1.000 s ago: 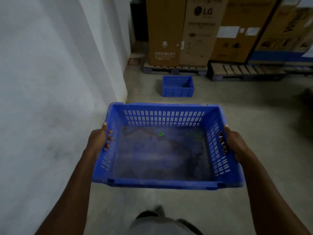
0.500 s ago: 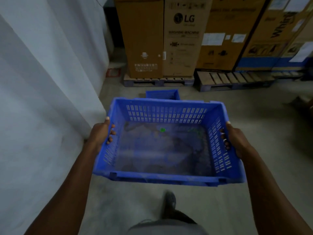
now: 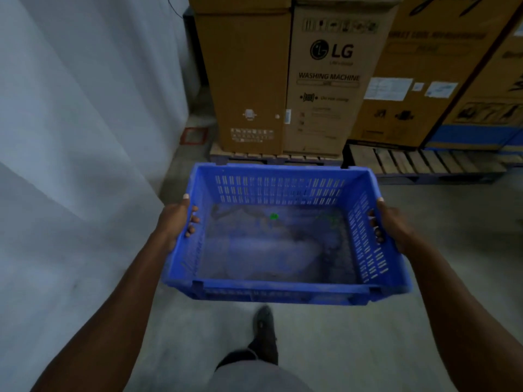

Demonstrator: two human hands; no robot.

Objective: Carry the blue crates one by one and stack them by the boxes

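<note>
I carry a blue slotted plastic crate point(image 3: 278, 290) at waist height in front of me, its dusty bottom bare apart from small green specks. My left hand point(image 3: 177, 219) grips the left side wall, fingers hooked through the handle slot. My right hand point(image 3: 392, 226) grips the right side wall the same way. Tall brown cardboard boxes point(image 3: 322, 80), one printed LG washing machine, stand just beyond the crate. The other blue crate on the floor is hidden behind the one I hold.
The boxes rest on wooden pallets point(image 3: 418, 162) against the back. A white wall point(image 3: 79, 137) runs close along my left, with a corner near the boxes. Grey concrete floor point(image 3: 452, 278) spreads to the right. My shoe point(image 3: 264, 332) is under the crate.
I have walked forward with the crate. The boxes and pallets are much closer, and the floor crate has dropped out of sight behind the carried one. Both hands keep their grip.
</note>
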